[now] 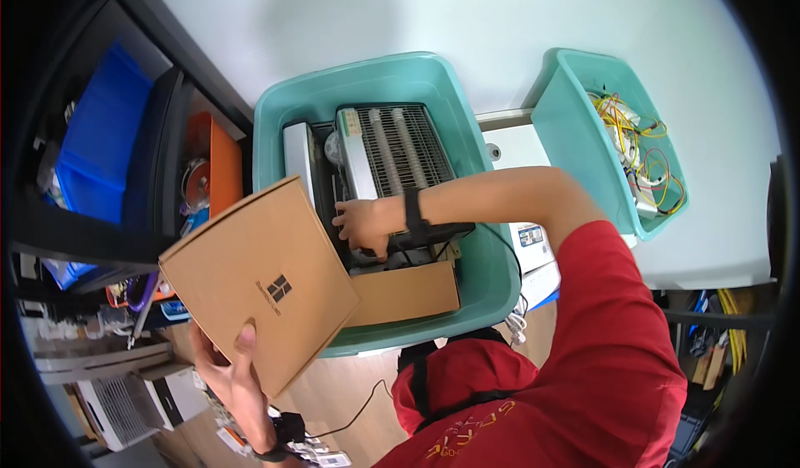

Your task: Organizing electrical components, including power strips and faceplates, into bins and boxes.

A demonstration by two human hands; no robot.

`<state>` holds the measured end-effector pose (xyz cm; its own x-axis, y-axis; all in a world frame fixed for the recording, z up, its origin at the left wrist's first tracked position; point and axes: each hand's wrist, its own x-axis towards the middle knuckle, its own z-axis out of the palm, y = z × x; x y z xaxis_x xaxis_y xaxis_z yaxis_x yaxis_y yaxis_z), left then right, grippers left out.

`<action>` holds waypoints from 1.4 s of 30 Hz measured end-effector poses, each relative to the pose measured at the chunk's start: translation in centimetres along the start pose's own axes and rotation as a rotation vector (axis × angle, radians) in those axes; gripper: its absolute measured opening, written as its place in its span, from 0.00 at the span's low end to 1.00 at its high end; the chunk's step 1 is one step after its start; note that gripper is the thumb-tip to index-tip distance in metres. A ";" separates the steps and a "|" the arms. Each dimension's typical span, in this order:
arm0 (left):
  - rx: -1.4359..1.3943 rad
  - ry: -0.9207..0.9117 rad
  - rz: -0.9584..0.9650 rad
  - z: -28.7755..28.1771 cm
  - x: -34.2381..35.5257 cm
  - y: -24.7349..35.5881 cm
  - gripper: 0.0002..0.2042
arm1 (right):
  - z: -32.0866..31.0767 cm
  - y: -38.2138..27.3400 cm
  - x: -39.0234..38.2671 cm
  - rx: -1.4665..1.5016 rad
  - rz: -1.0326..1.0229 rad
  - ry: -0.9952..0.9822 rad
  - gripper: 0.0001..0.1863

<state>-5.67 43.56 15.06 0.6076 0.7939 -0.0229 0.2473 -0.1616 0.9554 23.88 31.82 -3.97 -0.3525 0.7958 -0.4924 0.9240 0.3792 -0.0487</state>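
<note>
Your left hand point(231, 378) clamps the cardboard box point(265, 276), thumb on top, across the tub's point(375, 82) near-left corner, apparently leaving your right hand point(365, 223) room inside. That one's half-curled near the heater point(398, 150); I can't tell whether it grips anything. The box hides your left fingertips.

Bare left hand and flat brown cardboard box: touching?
Touching. In the head view, the bare left hand holds the flat brown cardboard box, thumb laid over its printed face.
</note>
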 end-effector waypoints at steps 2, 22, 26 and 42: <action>0.044 -0.007 0.056 -0.1 1.0 -0.4 0.38 | -1.0 1.0 -2.2 0.010 -0.047 0.141 0.36; 0.362 -0.270 0.035 13.6 11.5 -1.4 0.37 | -1.1 -4.7 -22.4 0.169 0.397 0.460 0.32; 0.310 -0.449 -0.278 17.6 13.2 -3.1 0.34 | 0.3 -5.4 -22.6 0.218 0.453 0.458 0.30; 0.128 -0.941 -0.782 23.0 13.8 -10.3 0.25 | 1.4 -4.8 -25.1 0.446 0.433 0.532 0.28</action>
<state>17.51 42.70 -1.89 0.5572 -0.0202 -0.8301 0.8291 0.0695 0.5548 28.48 9.39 7.43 0.1301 0.9887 -0.0740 0.9269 -0.1478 -0.3449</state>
